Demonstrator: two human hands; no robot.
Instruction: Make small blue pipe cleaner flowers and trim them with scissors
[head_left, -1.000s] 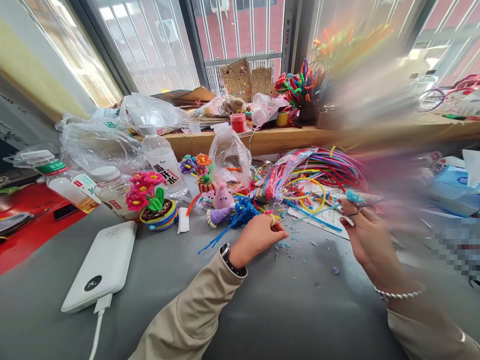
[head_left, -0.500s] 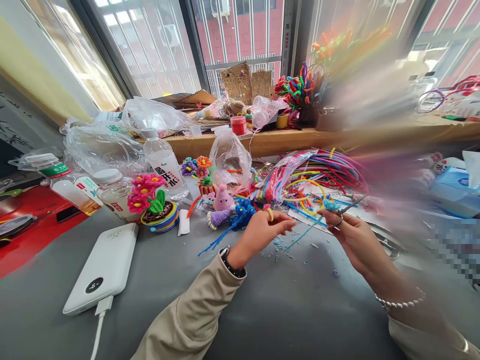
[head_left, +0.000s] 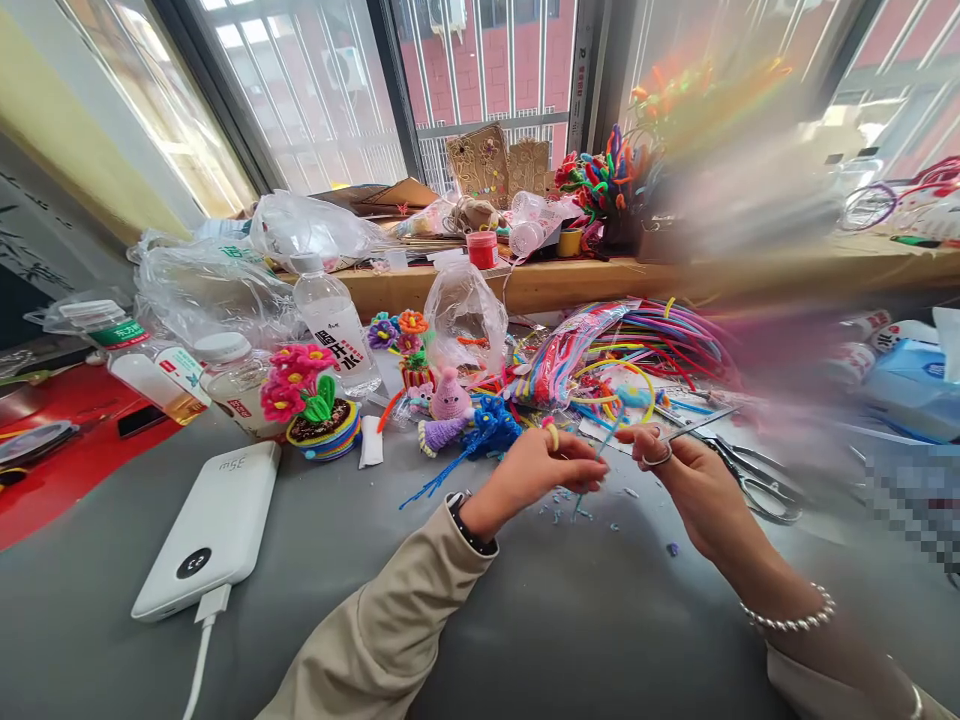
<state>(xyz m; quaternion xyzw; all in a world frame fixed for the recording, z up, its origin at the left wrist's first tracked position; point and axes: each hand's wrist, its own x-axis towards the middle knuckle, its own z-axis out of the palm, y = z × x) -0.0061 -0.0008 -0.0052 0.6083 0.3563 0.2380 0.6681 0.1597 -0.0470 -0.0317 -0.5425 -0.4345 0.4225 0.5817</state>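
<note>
My left hand [head_left: 541,466] has its thumb and fingers pinched on a thin teal pipe cleaner [head_left: 610,438], which stands tilted above the table. A fluffy light-blue tuft [head_left: 636,396] shows near its upper end; whether they are joined is hard to tell. Close by on the right, my right hand [head_left: 694,480] is closed on slim metal scissors [head_left: 703,424], their blades pointing away to the right. The right fingertips are beside the pipe cleaner, apart from the left hand. Small blue clippings [head_left: 559,508] lie on the grey table [head_left: 600,620] below.
Larger scissors [head_left: 769,492] lie right of my right hand. Behind are bundled pipe cleaners [head_left: 660,335], a blue tasselled piece [head_left: 491,425] and a crocheted doll [head_left: 450,398]. Left stand a flower pot [head_left: 326,440], bottles [head_left: 337,325] and a white power bank [head_left: 214,530]. The far right is blurred.
The light-blue tuft has left my right fingertips and now shows farther back and left. My left hand has taken the teal pipe cleaner. The right hand has shifted slightly left and down.
</note>
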